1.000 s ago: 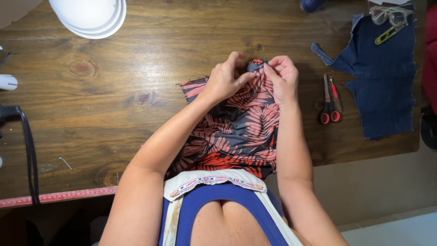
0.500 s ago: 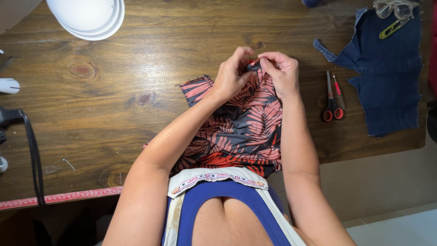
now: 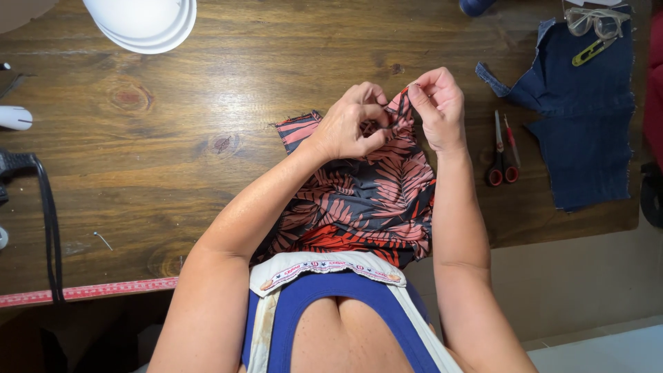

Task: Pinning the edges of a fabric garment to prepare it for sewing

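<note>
Both your hands are up at the far edge of the leaf-print cloth [image 3: 366, 200]. The cloth lies on the wooden table [image 3: 173, 159] and drapes off the near edge toward your lap.

Left hand [image 3: 352, 128]: fingers curled shut, pinching a gathered bit of the cloth's top edge. Right hand [image 3: 438, 107]: thumb and forefinger closed on the same edge, just beside the left, the two hands nearly touching. Whether a pin or needle sits between your fingertips is too small to tell.

Progress, as a judgement: you are working one small spot at the top edge. No finished seam or row of pins shows, and the cloth's left corner has a raw, frayed edge, so most of the handling looks left to do.

Around you: red-handled scissors [image 3: 503, 155] lie untouched just right of your right wrist. Beyond them, a cut piece of dark blue denim [image 3: 587, 117] with a small yellow-green thread snip [image 3: 592, 51] and clear glasses [image 3: 595, 21] on it. White bowl-shaped thing [image 3: 145, 21] at the top left, red measuring tape [image 3: 90, 290] along the near edge, black cord [image 3: 48, 221] at the left.

Against the earlier frames: both hands hold the same pinch at the same spot. Scissors and denim have not been touched.
</note>
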